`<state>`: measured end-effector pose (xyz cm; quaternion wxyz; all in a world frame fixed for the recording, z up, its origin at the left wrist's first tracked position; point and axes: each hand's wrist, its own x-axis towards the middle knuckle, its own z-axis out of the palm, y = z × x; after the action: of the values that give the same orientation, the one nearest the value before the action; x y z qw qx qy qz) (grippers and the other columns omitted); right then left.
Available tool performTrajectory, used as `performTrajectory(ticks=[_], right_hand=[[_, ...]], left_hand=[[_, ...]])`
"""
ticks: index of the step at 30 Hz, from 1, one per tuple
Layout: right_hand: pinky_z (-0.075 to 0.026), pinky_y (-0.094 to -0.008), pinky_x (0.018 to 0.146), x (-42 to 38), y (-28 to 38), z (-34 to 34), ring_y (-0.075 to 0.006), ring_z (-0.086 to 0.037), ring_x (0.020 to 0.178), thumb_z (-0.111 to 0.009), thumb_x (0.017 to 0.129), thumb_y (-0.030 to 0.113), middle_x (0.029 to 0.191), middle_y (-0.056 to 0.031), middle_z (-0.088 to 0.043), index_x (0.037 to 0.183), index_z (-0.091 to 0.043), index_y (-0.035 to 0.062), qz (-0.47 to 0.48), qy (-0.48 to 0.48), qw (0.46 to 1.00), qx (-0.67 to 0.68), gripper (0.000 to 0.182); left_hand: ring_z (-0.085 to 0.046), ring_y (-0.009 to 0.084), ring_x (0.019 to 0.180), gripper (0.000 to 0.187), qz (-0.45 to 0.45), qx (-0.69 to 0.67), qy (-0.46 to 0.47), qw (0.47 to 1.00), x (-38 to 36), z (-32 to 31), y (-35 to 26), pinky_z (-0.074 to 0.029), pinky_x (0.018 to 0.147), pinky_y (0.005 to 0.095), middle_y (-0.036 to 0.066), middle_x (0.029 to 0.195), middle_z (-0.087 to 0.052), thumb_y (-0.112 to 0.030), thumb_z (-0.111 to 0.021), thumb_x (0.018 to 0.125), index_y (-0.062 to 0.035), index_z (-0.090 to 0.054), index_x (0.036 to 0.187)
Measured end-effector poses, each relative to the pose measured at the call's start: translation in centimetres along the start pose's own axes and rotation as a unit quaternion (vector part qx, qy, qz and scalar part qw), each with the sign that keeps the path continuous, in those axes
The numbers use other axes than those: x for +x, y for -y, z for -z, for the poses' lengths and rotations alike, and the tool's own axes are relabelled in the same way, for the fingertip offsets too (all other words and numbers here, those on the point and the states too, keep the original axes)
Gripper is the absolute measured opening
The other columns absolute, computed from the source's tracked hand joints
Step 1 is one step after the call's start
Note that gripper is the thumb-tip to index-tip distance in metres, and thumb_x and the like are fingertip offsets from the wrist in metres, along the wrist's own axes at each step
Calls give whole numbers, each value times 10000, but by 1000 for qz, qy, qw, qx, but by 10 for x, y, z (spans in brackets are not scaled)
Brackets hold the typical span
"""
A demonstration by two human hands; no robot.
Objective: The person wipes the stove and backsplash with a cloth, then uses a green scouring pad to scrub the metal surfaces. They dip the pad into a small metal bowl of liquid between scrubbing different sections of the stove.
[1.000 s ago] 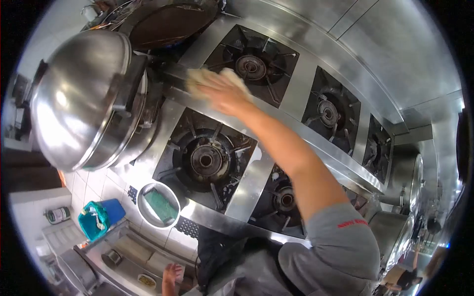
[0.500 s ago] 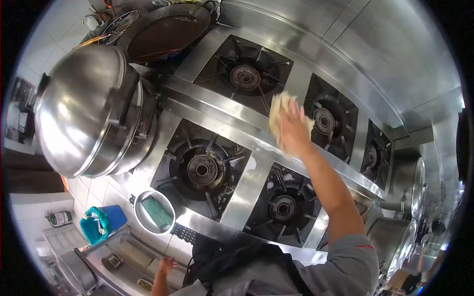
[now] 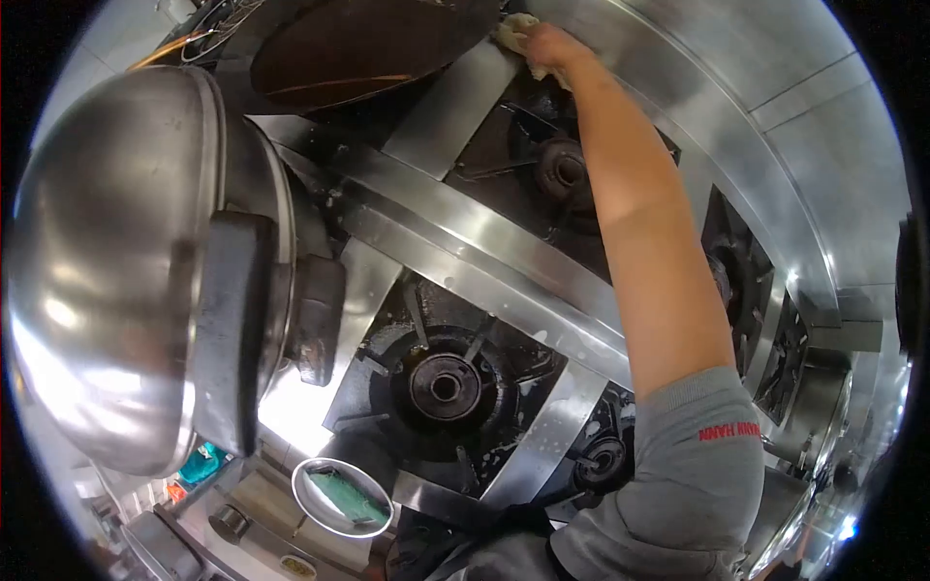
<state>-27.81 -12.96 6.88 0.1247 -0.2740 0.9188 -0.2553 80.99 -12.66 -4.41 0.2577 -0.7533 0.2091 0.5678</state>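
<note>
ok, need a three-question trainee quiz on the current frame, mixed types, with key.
1. Which hand is on the cloth?
2. True or false: the green item lies inside the round container.
3. Which is nearest the cloth? A) the domed metal pot; B) the dark wide pan; C) the sleeve's red lettering.

Key: 1. The right hand; 2. True; 3. B.

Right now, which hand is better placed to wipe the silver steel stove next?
Probably the right hand, holding the crumpled beige cloth at the back of the stove; the left hand is unseen.
</note>
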Motion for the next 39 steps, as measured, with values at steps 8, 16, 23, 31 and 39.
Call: performTrajectory(ticks=[8, 16, 23, 31, 39], right_hand=[[-454, -457, 1025, -47, 32, -95, -330, -557, 1254, -542, 916, 365, 1440, -147, -519, 1391, -535, 217, 152, 69, 959, -228, 497], [-476, -387, 1007, -225, 89, -62, -332, -622, 1143, -576, 842, 37, 1294, -185, -623, 1292, -627, 93, 201, 269, 942, -20, 456], [-438, -434, 1042, -346, -65, 15, -337, -578, 1226, -548, 957, 274, 1345, -181, -592, 1373, -523, 59, -18, -392, 913, 107, 468], [-233, -564, 1155, -447, -38, -15, -446, -322, 1406, -525, 969, 444, 1492, -301, -372, 1365, -528, 53, 42, -280, 945, -164, 556], [-518, -418, 914, -600, 17, -133, -331, -672, 1039, -661, 904, 256, 1198, -196, -667, 1286, -589, 64, 140, 59, 976, 157, 434]], left_hand=[[-577, 207, 1035, 700, -147, 35, 104, 983, 24, -10, -41, -447, 937, 399, 80, 1190, -613, -604, -450, 980, -66, -482, 1428], [-681, 262, 844, 365, -234, 63, 46, 969, 98, -19, -62, -522, 670, 419, 134, 987, -705, -397, -522, 982, -79, -545, 1160], [-627, 320, 770, 317, -142, -12, 85, 986, 140, 18, 42, -480, 679, 448, 158, 1041, -658, -350, -502, 969, -91, -574, 1138], [-614, 217, 598, 217, -390, 35, -20, 920, 135, -8, 82, -465, 489, 354, 94, 699, -644, -249, -624, 894, -32, -622, 893], [-671, 195, 786, 279, -439, 27, -34, 898, 24, -76, 76, -519, 647, 323, 101, 942, -706, -263, -582, 978, -9, -614, 1087]])
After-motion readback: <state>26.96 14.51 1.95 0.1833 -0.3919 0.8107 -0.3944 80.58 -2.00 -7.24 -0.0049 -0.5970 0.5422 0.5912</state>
